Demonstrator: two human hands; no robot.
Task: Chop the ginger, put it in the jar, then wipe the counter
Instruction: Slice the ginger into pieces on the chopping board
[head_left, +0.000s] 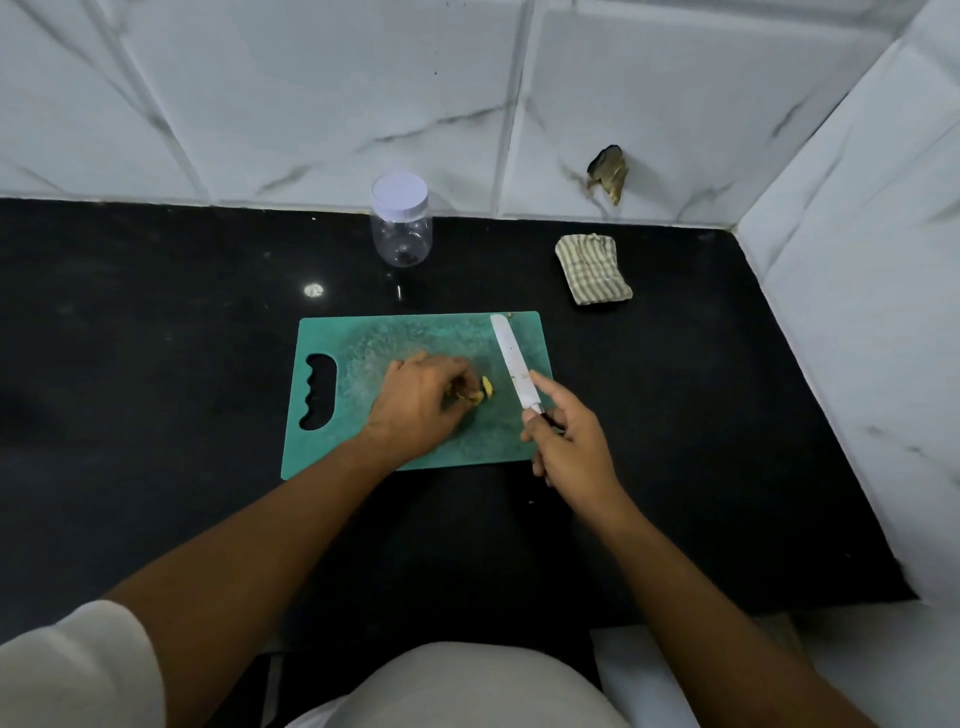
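Observation:
A green cutting board (343, 447) lies on the black counter (156, 338). Near its middle, my left hand (421, 400) curls its fingers round yellowish ginger pieces (480, 392), partly hiding them. My right hand (566, 441) grips the handle of a knife (514, 364) at the board's right side, forefinger stretched along the blade. The white blade points away from me toward the board's far right corner. A clear plastic jar (401, 221) with a white lid on stands behind the board, by the wall.
A folded striped cloth (592, 267) lies at the back right of the counter. White marble-look tiled walls (857, 260) close off the back and right side. A damaged hole (609, 171) shows in the back wall above the cloth.

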